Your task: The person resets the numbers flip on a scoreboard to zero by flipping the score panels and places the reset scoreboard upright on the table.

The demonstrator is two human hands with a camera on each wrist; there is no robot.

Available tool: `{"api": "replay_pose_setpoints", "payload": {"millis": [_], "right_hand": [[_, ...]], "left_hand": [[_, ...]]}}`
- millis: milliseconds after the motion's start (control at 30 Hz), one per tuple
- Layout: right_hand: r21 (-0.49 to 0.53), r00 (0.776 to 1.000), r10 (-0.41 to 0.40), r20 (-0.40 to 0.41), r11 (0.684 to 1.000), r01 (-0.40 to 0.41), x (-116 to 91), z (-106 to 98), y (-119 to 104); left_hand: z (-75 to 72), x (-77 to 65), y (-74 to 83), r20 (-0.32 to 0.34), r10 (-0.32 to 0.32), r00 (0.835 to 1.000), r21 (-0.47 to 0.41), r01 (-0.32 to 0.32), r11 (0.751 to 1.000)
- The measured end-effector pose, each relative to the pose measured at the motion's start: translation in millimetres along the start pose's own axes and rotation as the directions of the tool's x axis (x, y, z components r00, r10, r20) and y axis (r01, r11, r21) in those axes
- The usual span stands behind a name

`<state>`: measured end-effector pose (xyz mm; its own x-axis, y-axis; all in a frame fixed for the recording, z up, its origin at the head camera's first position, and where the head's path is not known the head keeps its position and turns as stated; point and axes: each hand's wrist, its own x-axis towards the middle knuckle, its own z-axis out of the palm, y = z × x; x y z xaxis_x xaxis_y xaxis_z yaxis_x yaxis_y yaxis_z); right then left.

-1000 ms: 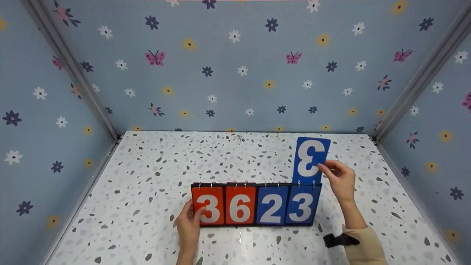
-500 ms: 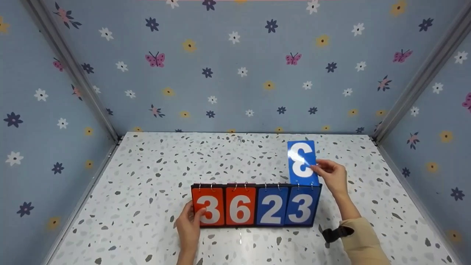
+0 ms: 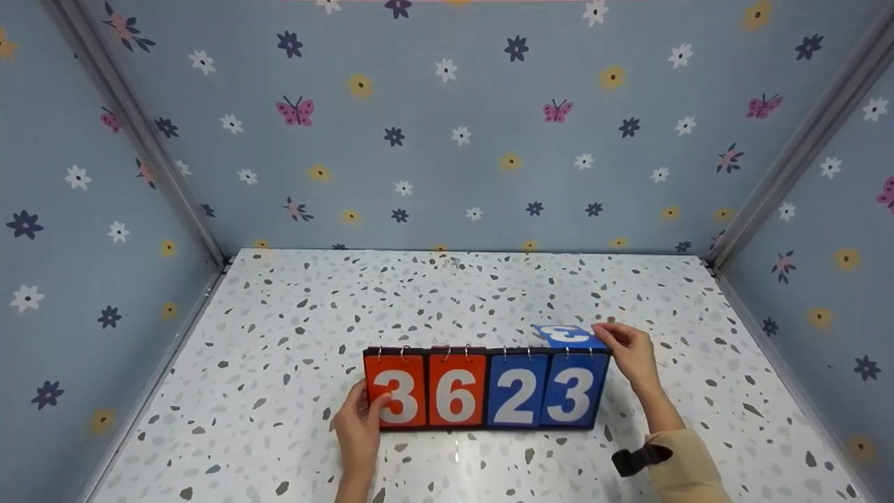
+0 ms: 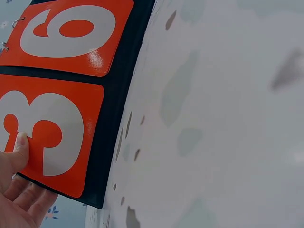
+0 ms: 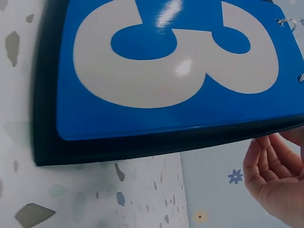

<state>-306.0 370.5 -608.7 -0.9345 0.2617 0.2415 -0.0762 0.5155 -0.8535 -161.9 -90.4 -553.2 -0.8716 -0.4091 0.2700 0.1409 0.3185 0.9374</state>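
A tabletop flip scoreboard (image 3: 486, 395) with a black backing stands on the table, its ringed cards reading 3 and 6 in red, 2 and 3 in blue. My left hand (image 3: 358, 426) grips its left end, thumb on the red 3 card (image 4: 66, 128) and fingers behind. Behind the top right edge, a blue card (image 3: 563, 337) tilts backward on its rings, showing an upside-down 3. My right hand (image 3: 631, 355) pinches that card's right edge. In the right wrist view, the front blue 3 card (image 5: 190, 114) fills the upper part, and the board hides the right hand's fingertips.
The white speckled table (image 3: 314, 307) extends around the scoreboard. Blue flowered panels (image 3: 447, 168) rise at the back and both sides, with grey metal posts (image 3: 803, 133) at the corners. A black strap (image 3: 639, 459) hangs from the right sleeve.
The flipped blue card has swung from upright above the board to leaning low behind it, with my right hand following downward. My left hand and the board have stayed put.
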Motion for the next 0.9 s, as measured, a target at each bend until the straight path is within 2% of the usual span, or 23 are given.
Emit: {"api": "replay_pose_setpoints", "payload": {"millis": [100,167,200,367,433,467,567,633,700,767,900], "right_hand": [[0.127,1.000,0.002,-0.008,0.992,-0.001,-13.6,-3.5,-1.0],[0.201,1.000,-0.019,-0.014,0.979,0.022,-27.6,-8.5,-13.0],[0.273,0.998,-0.055,-0.005,0.961,0.054,-33.1,-10.3,-14.6],[0.334,0.993,-0.090,-0.078,0.936,0.111,-81.0,-26.3,-98.9],[0.344,0.988,-0.089,-0.126,0.930,0.128,-94.6,-29.3,-118.1],[0.364,0.986,-0.084,-0.144,0.922,0.131,-97.6,-28.8,-115.6],[0.393,0.978,-0.070,-0.195,0.908,0.143,-98.9,-22.7,-79.8],[0.383,0.972,-0.035,-0.233,0.916,0.124,-99.3,-16.3,-53.6],[0.368,0.967,-0.004,-0.254,0.924,0.100,-102.9,-11.3,-38.1],[0.379,0.965,0.015,-0.263,0.921,0.090,-108.1,-7.1,-31.9],[0.347,0.962,0.031,-0.271,0.935,0.068,-120.2,-0.6,-36.2]], "left_hand": [[0.0,-0.1,-0.3,0.001,0.003,1.000,0.003,-0.003,1.000],[0.0,-0.3,-0.4,-0.001,0.015,1.000,0.003,-0.015,1.000],[0.0,-0.4,-0.3,-0.003,0.022,1.000,0.008,-0.022,1.000],[0.1,-1.4,0.2,-0.012,0.043,0.999,0.018,-0.042,0.999],[0.3,-1.4,0.3,-0.011,0.039,0.999,0.018,-0.039,0.999],[0.3,-1.3,0.5,-0.010,0.036,0.999,0.017,-0.036,0.999],[0.4,-1.1,0.5,-0.012,0.028,1.000,0.017,-0.028,0.999],[0.4,-1.1,0.3,-0.013,0.027,1.000,0.018,-0.027,0.999],[0.6,-1.0,-0.3,-0.014,0.028,1.000,0.017,-0.028,0.999],[0.7,-0.9,-0.7,-0.015,0.028,1.000,0.010,-0.028,1.000],[1.2,-0.7,-0.8,-0.013,0.028,1.000,-0.001,-0.028,1.000]]}}
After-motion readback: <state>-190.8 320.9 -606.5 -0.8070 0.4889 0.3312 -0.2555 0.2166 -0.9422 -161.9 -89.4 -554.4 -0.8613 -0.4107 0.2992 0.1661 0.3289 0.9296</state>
